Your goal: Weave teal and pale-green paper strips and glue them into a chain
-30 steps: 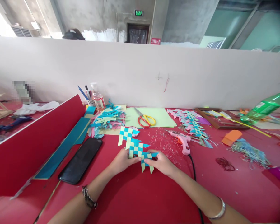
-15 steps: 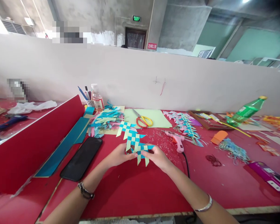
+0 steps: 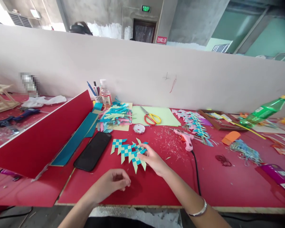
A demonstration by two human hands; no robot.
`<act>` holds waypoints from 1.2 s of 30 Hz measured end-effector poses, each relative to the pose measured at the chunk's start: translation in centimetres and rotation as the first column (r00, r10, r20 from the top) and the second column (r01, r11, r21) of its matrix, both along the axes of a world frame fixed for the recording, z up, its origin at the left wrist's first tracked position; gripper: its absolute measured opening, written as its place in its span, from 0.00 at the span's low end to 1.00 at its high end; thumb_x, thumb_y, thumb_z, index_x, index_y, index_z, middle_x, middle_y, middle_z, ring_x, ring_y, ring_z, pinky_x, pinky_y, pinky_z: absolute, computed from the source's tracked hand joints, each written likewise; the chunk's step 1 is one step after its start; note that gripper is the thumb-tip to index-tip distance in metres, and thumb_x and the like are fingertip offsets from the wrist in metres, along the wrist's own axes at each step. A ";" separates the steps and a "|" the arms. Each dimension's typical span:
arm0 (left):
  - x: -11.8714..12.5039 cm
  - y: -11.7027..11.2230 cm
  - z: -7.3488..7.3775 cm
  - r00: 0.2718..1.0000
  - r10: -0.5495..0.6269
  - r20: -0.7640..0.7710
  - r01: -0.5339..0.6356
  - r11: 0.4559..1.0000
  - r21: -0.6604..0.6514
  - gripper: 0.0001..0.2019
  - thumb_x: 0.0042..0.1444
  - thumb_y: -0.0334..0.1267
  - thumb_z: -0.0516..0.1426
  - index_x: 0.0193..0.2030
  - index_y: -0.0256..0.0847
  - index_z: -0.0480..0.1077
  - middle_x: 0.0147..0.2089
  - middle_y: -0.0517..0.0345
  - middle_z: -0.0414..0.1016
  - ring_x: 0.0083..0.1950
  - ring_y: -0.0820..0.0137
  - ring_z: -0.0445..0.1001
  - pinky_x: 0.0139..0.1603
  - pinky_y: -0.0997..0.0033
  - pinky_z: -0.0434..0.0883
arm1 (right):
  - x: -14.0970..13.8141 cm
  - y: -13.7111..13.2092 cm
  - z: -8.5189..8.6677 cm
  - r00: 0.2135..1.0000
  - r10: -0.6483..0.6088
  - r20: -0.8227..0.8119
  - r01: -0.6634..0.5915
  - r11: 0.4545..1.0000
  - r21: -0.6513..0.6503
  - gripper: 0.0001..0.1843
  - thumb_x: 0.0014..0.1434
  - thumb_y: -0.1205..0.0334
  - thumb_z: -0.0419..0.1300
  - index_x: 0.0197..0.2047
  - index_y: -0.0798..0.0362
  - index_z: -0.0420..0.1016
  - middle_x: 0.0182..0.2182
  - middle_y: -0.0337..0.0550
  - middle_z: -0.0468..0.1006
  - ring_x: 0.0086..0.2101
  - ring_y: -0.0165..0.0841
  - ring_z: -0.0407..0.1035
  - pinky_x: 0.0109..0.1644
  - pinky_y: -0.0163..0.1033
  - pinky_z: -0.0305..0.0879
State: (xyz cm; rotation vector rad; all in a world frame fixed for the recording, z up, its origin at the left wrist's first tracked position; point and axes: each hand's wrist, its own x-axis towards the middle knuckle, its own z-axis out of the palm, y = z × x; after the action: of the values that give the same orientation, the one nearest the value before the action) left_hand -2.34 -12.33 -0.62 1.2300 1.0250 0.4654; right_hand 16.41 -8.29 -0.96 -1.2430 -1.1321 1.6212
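Observation:
A woven paper chain [image 3: 126, 151] in blue and pale green checks, with pointed ends, lies over the red table in front of me. My right hand [image 3: 152, 158] pinches its right part between thumb and fingers. Nearer to me and apart from the chain, my left hand [image 3: 115, 183] has its fingers curled in with the thumb against them; nothing shows in it. Behind the chain sits a small round dish [image 3: 139, 128]. A pink glue gun [image 3: 186, 140] lies to the right, its black cord running toward the table's front.
Left are a black phone [image 3: 93, 152] and a raised red board [image 3: 45, 136]. Further back are a heap of paper strips [image 3: 116, 115], scissors [image 3: 152, 119] on green paper, and a clear bottle [image 3: 106, 95]. A tilted green bottle [image 3: 263, 111] and purple power strip [image 3: 279, 178] are on the right.
My left hand has let go of the woven paper chain and drawn back toward me. The chain is lower and spread to the left, still in my right hand. The small round dish has come into sight.

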 end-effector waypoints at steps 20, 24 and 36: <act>1.5 1.2 2.6 0.963 0.143 -0.228 0.025 0.795 0.606 0.11 0.52 0.42 0.51 0.31 0.38 0.70 0.29 0.58 0.73 0.28 0.73 0.68 0.30 0.76 0.64 | 0.5 -1.2 -0.7 0.930 0.070 0.361 -0.198 0.923 0.331 0.26 0.49 0.67 0.55 0.51 0.45 0.55 0.44 0.42 0.62 0.36 0.28 0.64 0.39 0.36 0.63; 1.9 2.1 2.9 0.970 0.116 -0.215 0.047 0.776 0.629 0.13 0.54 0.41 0.48 0.32 0.38 0.71 0.31 0.58 0.74 0.30 0.72 0.69 0.32 0.76 0.64 | 0.8 -1.2 -0.5 0.907 0.066 0.416 -0.229 0.906 0.355 0.25 0.50 0.68 0.54 0.51 0.44 0.55 0.45 0.42 0.61 0.36 0.27 0.64 0.40 0.36 0.63; 2.3 5.0 1.7 0.904 0.113 -0.412 0.253 0.634 0.731 0.09 0.49 0.42 0.54 0.28 0.39 0.69 0.29 0.59 0.71 0.28 0.73 0.67 0.28 0.76 0.63 | 1.2 0.0 -0.9 0.913 0.074 0.402 -0.235 0.900 0.367 0.24 0.50 0.68 0.54 0.50 0.45 0.57 0.47 0.43 0.58 0.35 0.26 0.65 0.41 0.38 0.64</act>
State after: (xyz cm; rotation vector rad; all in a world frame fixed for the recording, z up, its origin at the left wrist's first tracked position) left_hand 0.00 -7.35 1.04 2.2350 1.1723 0.6231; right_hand 17.58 -8.27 -1.83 -1.2319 -1.7557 1.1828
